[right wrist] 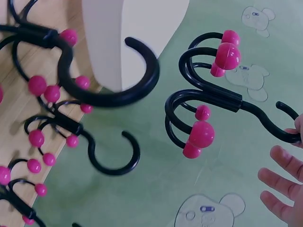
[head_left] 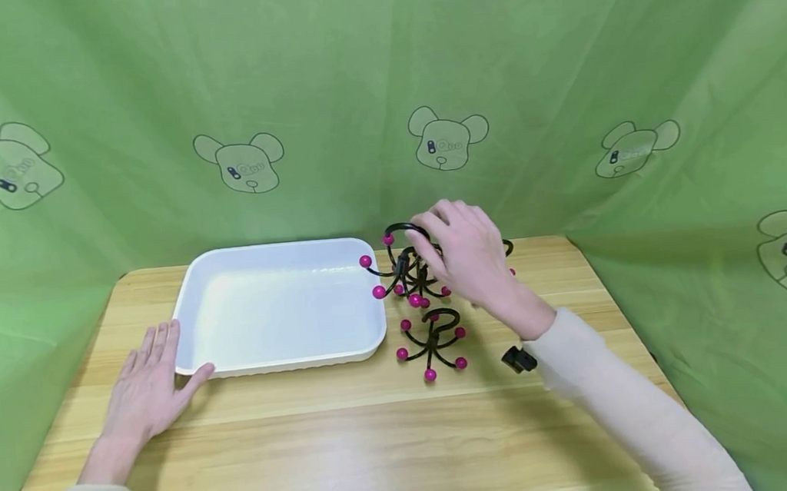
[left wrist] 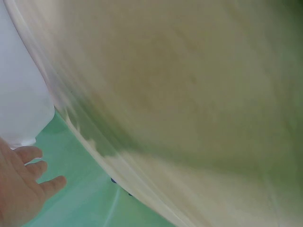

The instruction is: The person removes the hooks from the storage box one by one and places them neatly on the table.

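My right hand pinches the curved end of a black hook hanger with pink ball tips. In the right wrist view the hanger is held up off the table, its balled arms pointing away from the hand. Below it in the head view, another hook hanger is partly covered. A third hook hanger stands closer to the front, resting on its balls with its hook up. My left hand lies with straight, spread fingers at the left front corner of a white tray, thumb along its front rim.
Part of a further hook hanger shows behind the right hand. The wooden table runs back to a green curtain with printed bear heads, which also hangs along both sides. A small black clip sits at the right cuff.
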The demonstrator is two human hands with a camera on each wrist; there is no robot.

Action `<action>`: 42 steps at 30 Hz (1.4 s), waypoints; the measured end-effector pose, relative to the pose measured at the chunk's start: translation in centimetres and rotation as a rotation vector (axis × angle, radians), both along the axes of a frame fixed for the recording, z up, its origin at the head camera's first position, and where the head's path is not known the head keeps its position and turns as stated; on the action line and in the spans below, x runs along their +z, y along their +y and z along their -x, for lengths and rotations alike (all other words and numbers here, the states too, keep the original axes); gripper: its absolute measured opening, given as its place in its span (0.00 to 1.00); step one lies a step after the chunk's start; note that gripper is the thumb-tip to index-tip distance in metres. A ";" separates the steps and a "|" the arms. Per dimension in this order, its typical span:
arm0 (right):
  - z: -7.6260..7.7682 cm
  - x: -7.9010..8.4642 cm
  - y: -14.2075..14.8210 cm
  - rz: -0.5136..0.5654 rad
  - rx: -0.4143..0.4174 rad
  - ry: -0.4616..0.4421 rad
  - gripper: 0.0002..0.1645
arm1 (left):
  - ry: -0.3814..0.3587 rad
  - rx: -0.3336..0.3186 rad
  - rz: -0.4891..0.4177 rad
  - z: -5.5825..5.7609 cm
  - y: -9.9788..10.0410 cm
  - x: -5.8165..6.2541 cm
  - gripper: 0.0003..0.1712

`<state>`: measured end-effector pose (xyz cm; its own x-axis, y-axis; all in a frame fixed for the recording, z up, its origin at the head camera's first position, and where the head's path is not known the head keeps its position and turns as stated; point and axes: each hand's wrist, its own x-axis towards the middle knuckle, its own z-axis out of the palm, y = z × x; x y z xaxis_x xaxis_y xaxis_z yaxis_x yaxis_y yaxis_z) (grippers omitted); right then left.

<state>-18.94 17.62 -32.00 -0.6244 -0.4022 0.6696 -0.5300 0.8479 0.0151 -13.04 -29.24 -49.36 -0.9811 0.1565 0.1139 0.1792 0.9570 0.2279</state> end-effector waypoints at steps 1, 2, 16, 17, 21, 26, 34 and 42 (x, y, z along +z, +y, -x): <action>0.0 0.0 0.3 0.001 -0.004 0.002 0.18 | 0.001 0.000 -0.001 0.0 0.0 0.0 0.57; 0.0 0.0 0.6 0.002 -0.008 0.004 0.18 | 0.000 -0.001 -0.001 0.0 0.0 0.0 0.57; -0.2 0.4 4.6 0.036 -0.073 0.057 0.19 | 0.000 -0.001 -0.003 0.0 0.0 -0.1 0.57; -0.2 0.4 4.9 0.037 -0.080 0.053 0.19 | 0.000 -0.002 -0.001 0.0 0.0 -0.1 0.57; -0.4 0.4 6.1 0.032 -0.110 0.032 0.20 | 0.003 -0.002 -0.003 -0.1 0.0 -0.2 0.57; -0.9 0.0 7.4 0.031 -0.142 0.014 0.20 | 0.007 -0.004 -0.005 -0.1 -0.1 -0.2 0.56; -1.8 -0.6 9.4 0.016 -0.184 -0.028 0.19 | 0.007 -0.006 -0.008 -0.3 -0.2 -0.1 0.56; -2.8 -1.4 11.4 -0.012 -0.198 -0.105 0.16 | -0.006 -0.003 -0.007 -0.2 -0.2 -0.1 0.56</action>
<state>-16.15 28.99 -33.43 -0.7582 -0.2722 0.5925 -0.3521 0.9357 -0.0206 -12.79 -29.43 -49.45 -0.9812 0.1591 0.1088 0.1810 0.9547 0.2361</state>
